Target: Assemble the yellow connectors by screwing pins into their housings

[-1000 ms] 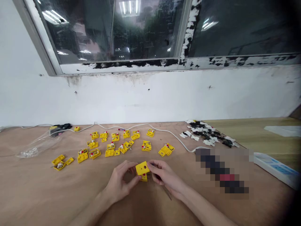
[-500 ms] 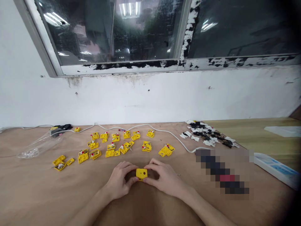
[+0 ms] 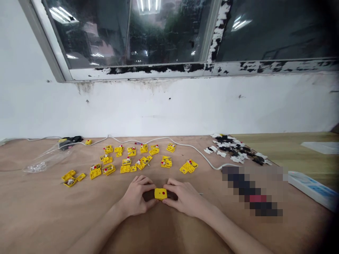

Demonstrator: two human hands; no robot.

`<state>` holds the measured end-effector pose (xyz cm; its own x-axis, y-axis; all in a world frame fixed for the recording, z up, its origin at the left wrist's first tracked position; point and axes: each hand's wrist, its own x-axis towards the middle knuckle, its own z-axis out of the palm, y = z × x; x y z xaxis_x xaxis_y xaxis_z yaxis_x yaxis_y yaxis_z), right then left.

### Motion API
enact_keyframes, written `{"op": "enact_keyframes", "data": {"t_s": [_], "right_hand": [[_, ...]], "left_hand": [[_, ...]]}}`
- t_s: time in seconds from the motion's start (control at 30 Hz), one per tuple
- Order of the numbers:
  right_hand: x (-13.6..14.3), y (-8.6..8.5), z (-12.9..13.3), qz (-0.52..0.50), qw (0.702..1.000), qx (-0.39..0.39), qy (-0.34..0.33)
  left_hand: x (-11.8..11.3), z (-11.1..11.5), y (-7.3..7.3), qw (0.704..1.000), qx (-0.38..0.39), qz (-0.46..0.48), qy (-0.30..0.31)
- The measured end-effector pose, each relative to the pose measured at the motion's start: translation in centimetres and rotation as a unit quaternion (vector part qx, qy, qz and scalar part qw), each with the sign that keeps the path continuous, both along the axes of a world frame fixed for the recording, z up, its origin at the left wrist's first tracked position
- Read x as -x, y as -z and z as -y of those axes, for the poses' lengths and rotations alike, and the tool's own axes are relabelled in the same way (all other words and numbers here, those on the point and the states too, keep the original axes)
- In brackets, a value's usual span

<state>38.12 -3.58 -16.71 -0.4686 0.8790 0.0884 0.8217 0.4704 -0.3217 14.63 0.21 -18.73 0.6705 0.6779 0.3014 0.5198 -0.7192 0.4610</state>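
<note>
Between left hand (image 3: 137, 196), right hand (image 3: 186, 198): yellow case (image 3: 160, 194).

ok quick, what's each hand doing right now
Left hand: closed, thumb and fingers on the left side of the small yellow case.
Right hand: closed, thumb and fingers on its right side.

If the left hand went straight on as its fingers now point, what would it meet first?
Probably the yellow case, which the left hand seems to touch, then the right hand; depth is unclear.
</note>
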Motion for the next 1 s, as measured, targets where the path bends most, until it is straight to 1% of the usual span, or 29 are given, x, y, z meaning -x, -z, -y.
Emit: {"op": "enact_keyframes", "data": {"t_s": [0.17, 0.4, 0.5, 0.6, 0.67, 0.77, 0.87, 0.93, 1.0], "right_hand": [[-0.1, -0.4, 0.1, 0.029, 0.999, -0.005, -0.03], [0.1, -0.1, 0.2, 0.038, 0.999, -0.002, -0.036], [0.3, 0.1, 0.3, 0.042, 0.999, -0.005, -0.035], [0.3, 0.1, 0.5, 0.043, 0.999, -0.01, -0.026], [0.2, 0.0, 0.5, 0.034, 0.999, -0.008, -0.019], [0.0, -0.3, 0.4, -0.001, 1.0, 0.027, -0.015], [0.1, -0.6, 0.5, -0.048, 0.996, 0.071, -0.02], [0.3, -0.8, 0.7, -0.07, 0.993, 0.088, -0.03], [0.5, -1.0, 0.9, -0.078, 0.991, 0.096, -0.043]], "left_hand": [[-0.1, -0.2, -0.1, 1.0, -0.005, -0.008, 0.006], [0.2, -0.4, -0.2, 0.999, -0.025, -0.033, 0.031], [0.1, -0.2, 0.1, 1.0, -0.005, -0.013, 0.025], [-0.3, 0.0, 0.5, 1.0, 0.02, 0.022, 0.003], [-0.5, 0.1, 0.4, 0.999, 0.022, 0.032, -0.002], [-0.2, -0.1, -0.3, 0.999, 0.019, 0.021, 0.025], [0.6, -0.6, -0.9, 0.998, 0.026, 0.005, 0.064], [1.3, -0.9, -1.0, 0.996, 0.028, -0.014, 0.083], [1.7, -1.0, -0.7, 0.995, 0.023, -0.038, 0.091]]}}
